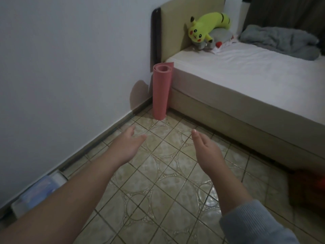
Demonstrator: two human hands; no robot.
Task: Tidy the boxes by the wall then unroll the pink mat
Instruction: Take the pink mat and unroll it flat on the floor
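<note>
The pink mat (161,90) stands rolled up and upright in the corner, between the white wall and the bed's end. Both my arms reach forward over the tiled floor, well short of the mat. My left hand (127,146) is open with fingers apart and holds nothing. My right hand (206,151) is open too, palm turned inward, empty. The boxes (39,191) lie flat along the wall's base at the lower left, pale and blurred, partly hidden by my left forearm.
A bed (246,80) with a white sheet fills the right side, with a yellow plush toy (207,27) and a grey blanket (281,41) on it. A dark reddish object (307,187) sits on the floor at the right edge. Beige tiles (163,182) cover the floor between.
</note>
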